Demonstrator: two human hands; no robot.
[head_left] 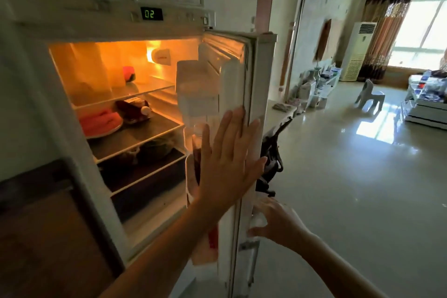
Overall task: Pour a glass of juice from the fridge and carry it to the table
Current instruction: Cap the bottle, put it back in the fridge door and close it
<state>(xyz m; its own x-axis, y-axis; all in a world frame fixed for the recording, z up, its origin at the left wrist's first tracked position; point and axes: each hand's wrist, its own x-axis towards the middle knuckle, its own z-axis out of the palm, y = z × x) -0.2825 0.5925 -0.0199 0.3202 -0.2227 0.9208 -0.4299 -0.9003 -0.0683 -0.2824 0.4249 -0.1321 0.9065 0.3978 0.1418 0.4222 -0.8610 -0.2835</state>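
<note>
The fridge (79,29) stands open, its inside lit orange. The fridge door (256,84) is swung out to the right. My left hand (229,159) lies flat with spread fingers against the door's inner edge and holds nothing. Just behind that hand, a clear bottle of dark red liquid (196,159) stands in the door rack, partly hidden. My right hand (273,222) is lower down, curled around the outer edge of the door. A second dark red bottle with a white cap (135,110) lies on its side on a middle shelf. No glass is in view.
A plate of pink food (101,123) sits beside the lying bottle. Black straps (271,159) hang on the outside of the door. A glossy floor (350,176) runs right toward a small chair (370,97), a low table (425,104) and a standing air conditioner (358,51).
</note>
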